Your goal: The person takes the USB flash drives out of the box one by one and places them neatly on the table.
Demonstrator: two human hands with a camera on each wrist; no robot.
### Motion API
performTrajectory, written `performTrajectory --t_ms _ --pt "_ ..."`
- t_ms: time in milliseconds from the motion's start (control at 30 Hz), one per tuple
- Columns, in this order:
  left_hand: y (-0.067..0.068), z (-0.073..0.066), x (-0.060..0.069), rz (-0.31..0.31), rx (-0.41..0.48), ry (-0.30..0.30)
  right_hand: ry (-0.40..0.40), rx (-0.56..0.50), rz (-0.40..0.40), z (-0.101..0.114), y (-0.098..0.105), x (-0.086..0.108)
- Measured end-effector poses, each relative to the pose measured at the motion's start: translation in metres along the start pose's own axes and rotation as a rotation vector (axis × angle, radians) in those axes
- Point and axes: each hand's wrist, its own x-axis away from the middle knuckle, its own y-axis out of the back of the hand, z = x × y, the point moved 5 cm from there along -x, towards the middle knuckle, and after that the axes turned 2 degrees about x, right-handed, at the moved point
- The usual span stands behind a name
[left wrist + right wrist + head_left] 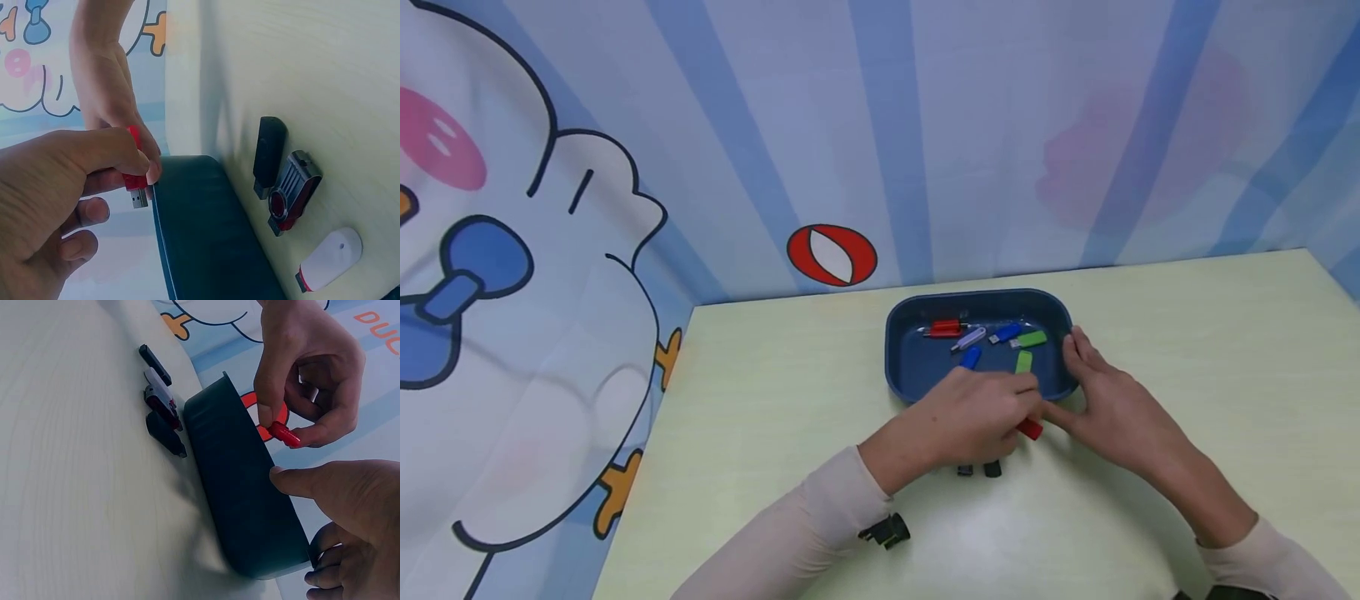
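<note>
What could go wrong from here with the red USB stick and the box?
1. The left hand pinches the red USB stick near the box rim; it might slip and land outside.
2. The right hand touches the box; pushing could shift it.
3. A black USB stick lies close beside the box, so a shift might knock it.
</note>
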Motion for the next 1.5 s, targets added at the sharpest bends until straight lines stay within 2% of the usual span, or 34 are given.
performTrajectory --t_ms 200,467,933,1500 --pt "-0.004 -0.003 0.0 0.012 0.025 -0.028 0.015 -0.012 -0.012 0.0 0.001 0.002" --pt "-0.008 -0.007 0.0 0.012 0.002 -0.075 0.021 -0.015 -0.013 0.001 0.001 0.002" --pt "-0.022 -0.01 -0.003 0.095 -0.02 -0.084 0.013 -0.013 -0.021 0.001 0.001 0.002" --pt "-0.04 -0.014 -0.005 0.087 -0.078 -0.121 -0.016 0.009 -0.017 0.002 0.0 0.0"
